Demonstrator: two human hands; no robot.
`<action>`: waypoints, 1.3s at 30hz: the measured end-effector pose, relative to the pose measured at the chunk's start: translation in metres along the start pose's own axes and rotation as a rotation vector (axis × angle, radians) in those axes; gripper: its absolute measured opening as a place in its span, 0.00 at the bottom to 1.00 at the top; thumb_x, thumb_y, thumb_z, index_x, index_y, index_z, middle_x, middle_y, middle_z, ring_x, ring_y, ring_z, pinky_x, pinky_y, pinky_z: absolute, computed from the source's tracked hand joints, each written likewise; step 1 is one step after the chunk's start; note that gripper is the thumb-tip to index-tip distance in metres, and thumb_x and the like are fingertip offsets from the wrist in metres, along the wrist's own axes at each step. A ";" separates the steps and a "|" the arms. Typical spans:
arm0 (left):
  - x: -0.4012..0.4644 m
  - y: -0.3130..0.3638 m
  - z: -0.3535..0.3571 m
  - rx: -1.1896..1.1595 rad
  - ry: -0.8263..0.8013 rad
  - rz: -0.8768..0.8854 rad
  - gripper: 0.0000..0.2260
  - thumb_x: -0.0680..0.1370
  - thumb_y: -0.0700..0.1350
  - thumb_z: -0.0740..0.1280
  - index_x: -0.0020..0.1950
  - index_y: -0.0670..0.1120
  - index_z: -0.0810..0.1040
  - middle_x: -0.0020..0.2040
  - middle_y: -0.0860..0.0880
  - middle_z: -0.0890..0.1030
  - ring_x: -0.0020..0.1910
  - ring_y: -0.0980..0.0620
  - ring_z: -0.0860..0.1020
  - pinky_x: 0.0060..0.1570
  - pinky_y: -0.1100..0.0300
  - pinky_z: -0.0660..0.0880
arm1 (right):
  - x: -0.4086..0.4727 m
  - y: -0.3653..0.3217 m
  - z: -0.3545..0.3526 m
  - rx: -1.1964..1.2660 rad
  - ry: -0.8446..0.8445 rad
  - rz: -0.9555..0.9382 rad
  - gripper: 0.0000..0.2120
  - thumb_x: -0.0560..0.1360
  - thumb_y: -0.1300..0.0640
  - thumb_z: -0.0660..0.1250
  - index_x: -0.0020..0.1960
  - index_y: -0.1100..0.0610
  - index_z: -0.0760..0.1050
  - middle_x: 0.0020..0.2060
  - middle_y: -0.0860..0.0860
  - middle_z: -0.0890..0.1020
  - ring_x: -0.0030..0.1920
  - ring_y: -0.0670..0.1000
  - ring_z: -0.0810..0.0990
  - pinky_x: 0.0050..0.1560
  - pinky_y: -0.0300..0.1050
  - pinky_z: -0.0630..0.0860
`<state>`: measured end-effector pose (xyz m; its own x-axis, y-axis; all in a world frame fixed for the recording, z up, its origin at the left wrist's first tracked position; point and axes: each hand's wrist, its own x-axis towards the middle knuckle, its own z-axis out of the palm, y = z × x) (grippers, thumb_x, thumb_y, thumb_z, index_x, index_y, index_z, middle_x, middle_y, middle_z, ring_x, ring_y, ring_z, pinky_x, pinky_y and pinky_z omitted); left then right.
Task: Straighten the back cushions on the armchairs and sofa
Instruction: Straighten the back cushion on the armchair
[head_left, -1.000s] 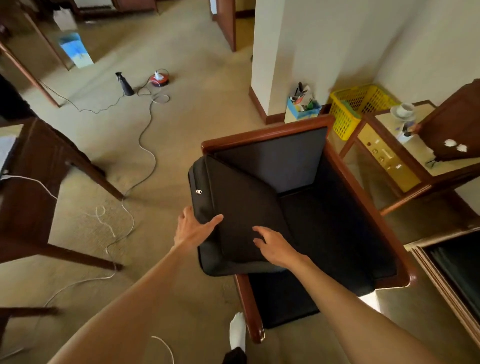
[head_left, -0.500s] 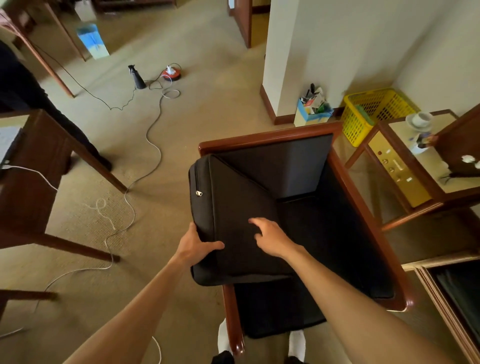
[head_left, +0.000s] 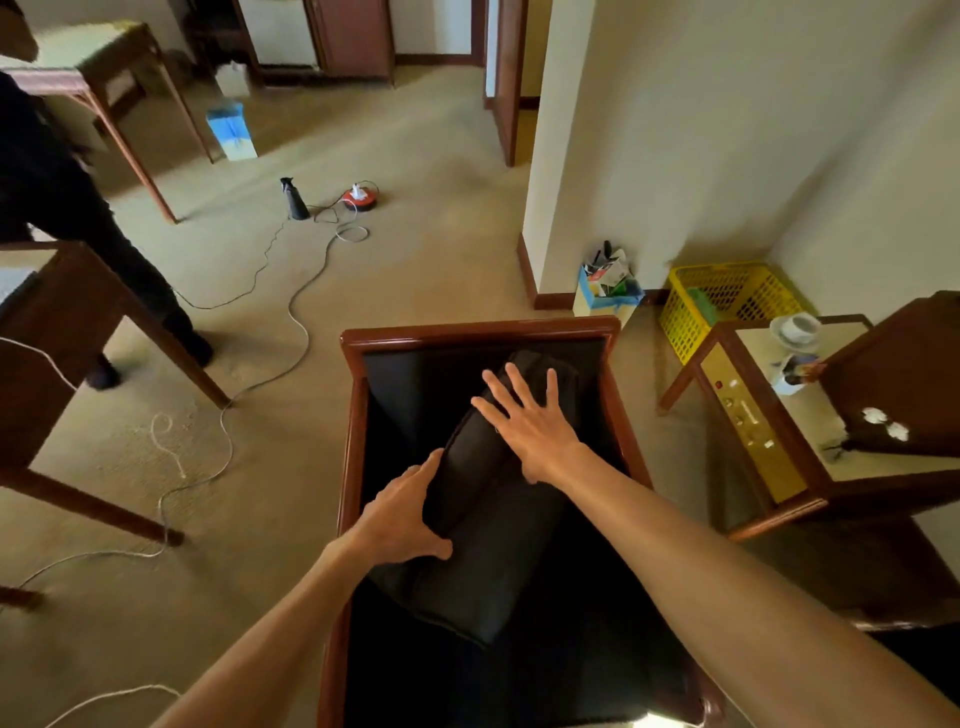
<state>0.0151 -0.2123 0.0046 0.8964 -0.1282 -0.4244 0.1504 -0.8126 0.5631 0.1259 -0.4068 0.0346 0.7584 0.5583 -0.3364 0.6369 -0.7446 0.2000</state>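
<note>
Left hand (head_left: 402, 519): it lies on the left edge of the back cushion (head_left: 483, 530), thumb on the front face and fingers bent around the side; the grip holds the cushion edge.
Back cushion: black, inside the armchair (head_left: 480, 332), tilted, its lower end on the seat and its upper end leaning toward the chair back, not yet flat against it.
Right hand (head_left: 530, 426): open wide and flat, fingers spread, palm on the upper part of the cushion; it grasps nothing, it only presses.
Step in hand: I judge it is to push the cushion upright against the chair back.
How to do it well: press with the flat right palm toward the back while the left hand turns the lower edge, until the top of the cushion is parallel with the wooden rail (a push on one side only would leave it crooked).
Risk: the smooth cover may slide down on the seat, so the lower edge should go deep into the corner.
Surface: beige carpet (head_left: 415, 249) around the armchair, with a white cable (head_left: 306, 322) lying left of it.
Room: a dark wooden tabletop (head_left: 67, 332) far left of the armchair; a yellow basket (head_left: 727, 296) and a side table (head_left: 810, 441) with a cup (head_left: 797, 327) right of it.
</note>
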 end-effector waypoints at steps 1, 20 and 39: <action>0.003 0.004 -0.001 0.017 -0.023 0.029 0.56 0.61 0.53 0.78 0.80 0.56 0.46 0.71 0.51 0.67 0.69 0.47 0.67 0.67 0.48 0.68 | -0.002 0.008 0.001 -0.013 -0.023 -0.028 0.61 0.62 0.55 0.82 0.80 0.55 0.43 0.80 0.55 0.38 0.78 0.61 0.34 0.69 0.79 0.41; -0.023 -0.026 0.031 -0.200 0.423 -0.116 0.50 0.47 0.64 0.80 0.67 0.52 0.69 0.57 0.56 0.73 0.57 0.51 0.75 0.55 0.55 0.73 | -0.011 0.040 0.014 0.175 -0.067 -0.136 0.48 0.54 0.38 0.81 0.68 0.56 0.68 0.61 0.51 0.75 0.60 0.54 0.72 0.64 0.50 0.70; 0.016 0.074 -0.041 0.208 0.206 0.291 0.44 0.56 0.57 0.81 0.69 0.58 0.66 0.61 0.56 0.72 0.60 0.50 0.73 0.56 0.45 0.73 | -0.118 0.072 0.054 0.510 -0.046 0.192 0.54 0.54 0.32 0.76 0.73 0.47 0.58 0.65 0.48 0.69 0.63 0.55 0.70 0.59 0.59 0.74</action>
<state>0.0577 -0.2507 0.0686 0.9570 -0.2700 -0.1063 -0.1899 -0.8598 0.4741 0.0751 -0.5461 0.0391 0.8403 0.3867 -0.3800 0.3306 -0.9210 -0.2062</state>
